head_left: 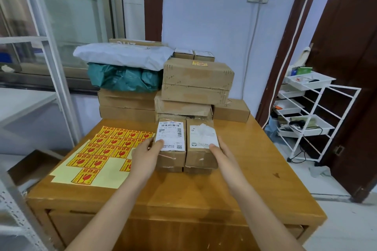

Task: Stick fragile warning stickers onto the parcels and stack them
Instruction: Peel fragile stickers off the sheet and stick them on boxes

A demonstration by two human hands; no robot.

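Observation:
Two small brown parcels lie side by side on the wooden table. The left parcel carries a white shipping label, and my left hand grips its left side with the thumb on top. My right hand holds the right parcel, thumb on its torn white label. A pale yellow sheet of red-and-yellow fragile stickers lies flat to the left. Behind stands a stack of parcels; its top box bears a fragile sticker.
Further boxes under a green bag and a white mailer fill the back left. A white wire rack with trays stands right of the table beside a dark door. A metal shelf frame is on the left.

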